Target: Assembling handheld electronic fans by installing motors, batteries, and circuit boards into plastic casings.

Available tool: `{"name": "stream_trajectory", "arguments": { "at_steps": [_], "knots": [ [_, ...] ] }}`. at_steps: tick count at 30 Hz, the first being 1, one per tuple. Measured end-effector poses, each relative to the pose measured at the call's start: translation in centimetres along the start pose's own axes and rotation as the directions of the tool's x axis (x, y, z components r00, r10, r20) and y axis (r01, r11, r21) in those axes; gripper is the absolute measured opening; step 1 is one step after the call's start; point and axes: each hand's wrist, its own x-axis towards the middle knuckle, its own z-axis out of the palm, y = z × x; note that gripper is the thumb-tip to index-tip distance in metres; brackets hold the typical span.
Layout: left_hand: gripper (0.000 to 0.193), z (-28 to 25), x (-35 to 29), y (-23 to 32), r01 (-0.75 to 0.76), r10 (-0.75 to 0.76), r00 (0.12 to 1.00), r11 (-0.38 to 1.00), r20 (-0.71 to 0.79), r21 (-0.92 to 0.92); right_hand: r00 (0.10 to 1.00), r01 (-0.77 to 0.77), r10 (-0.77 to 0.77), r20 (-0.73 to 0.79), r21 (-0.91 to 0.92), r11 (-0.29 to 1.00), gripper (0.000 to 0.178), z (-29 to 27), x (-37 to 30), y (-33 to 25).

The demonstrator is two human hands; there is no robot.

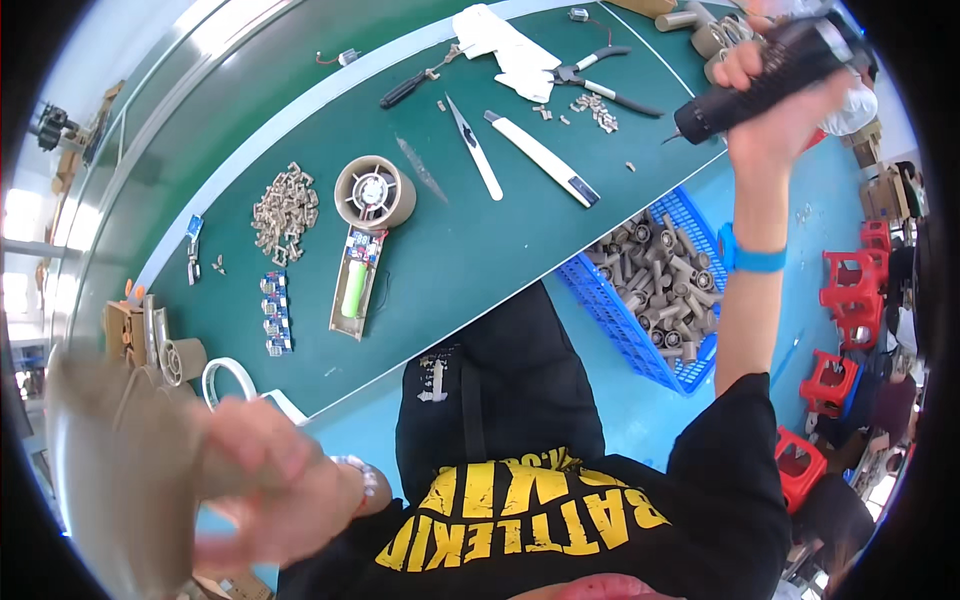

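My left hand [270, 480], at the lower left, is closed around the handle of a grey-brown handheld fan housing [130, 470]; both are smeared by motion. At the upper right my right hand [775, 110] grips a black electric screwdriver [770, 75], its thin bit pointing left over the table's edge. Between the two hands, on the green table [470, 260], lies an opened handheld fan [375, 195] with a round fan head, a small circuit board and a green battery [354, 288] in its handle.
Left of the opened fan lie a pile of small grey-brown parts [285, 212] and several blue circuit boards [275, 318]. Tweezers [474, 146], a white utility knife [545, 160], pliers [610, 82] and a white cloth [505, 45] lie farther back. A blue crate [625, 335] holds fan housings.
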Motion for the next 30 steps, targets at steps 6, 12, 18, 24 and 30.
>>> {"name": "stream_trajectory", "arguments": {
  "at_steps": [6,12,18,24,30],
  "knots": [
    [0.062,0.5,-0.2,1.6,-0.177,0.176,0.977,0.984,0.119,-0.004,0.917,-0.328,0.095,-0.388,-0.596,0.732,0.068,-0.2,6.7,6.0],
    [0.043,1.6,-1.2,-2.7,0.234,-0.405,0.913,0.614,0.046,0.754,0.952,-0.258,0.228,-0.205,-0.938,0.234,0.072,-8.4,11.3,13.0],
    [0.047,0.5,-1.0,-7.2,-0.216,-0.491,0.787,0.347,0.373,0.913,0.865,0.470,-0.162,0.474,-0.880,-0.069,0.049,0.3,5.4,10.4],
    [0.048,0.1,-0.6,-7.3,-0.117,-0.645,0.728,0.216,0.232,0.969,0.516,0.444,0.444,0.733,-0.672,0.593,0.062,15.1,-7.6,4.2],
    [0.057,-0.6,-0.4,-7.0,-0.133,-0.698,0.642,0.307,0.318,0.942,0.546,0.441,0.458,0.701,-0.706,0.554,0.066,15.0,-9.7,6.4]
  ]
}}
